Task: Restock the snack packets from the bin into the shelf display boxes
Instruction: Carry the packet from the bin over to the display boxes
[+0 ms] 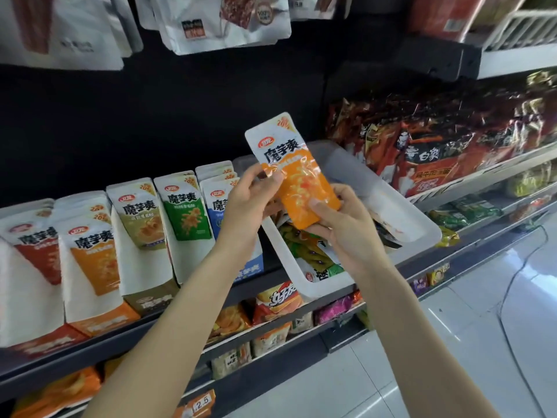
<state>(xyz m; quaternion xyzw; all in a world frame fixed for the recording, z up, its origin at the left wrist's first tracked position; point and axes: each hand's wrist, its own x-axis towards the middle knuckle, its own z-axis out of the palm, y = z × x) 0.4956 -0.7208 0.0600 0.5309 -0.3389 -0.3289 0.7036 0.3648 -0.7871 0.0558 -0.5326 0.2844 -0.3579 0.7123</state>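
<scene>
An orange and white snack packet [297,170] is held up above the translucent white bin [401,206]. My left hand [250,203] pinches its left edge and my right hand [340,224] grips its bottom end, thumb on the front. The bin rests tilted on the shelf and holds several mixed packets [310,251]. To the left stand the shelf display boxes: a red box [33,260], an orange box [93,260], a beige box [141,218], a green box [187,206] and a blue box [217,200], partly hidden behind my left hand.
Dark red noodle packs [437,152] fill the shelf to the right. White pouches [223,22] hang above. Lower shelves hold chip bags [280,300] and price tags [199,402]. A white tiled floor [452,357] lies at the lower right.
</scene>
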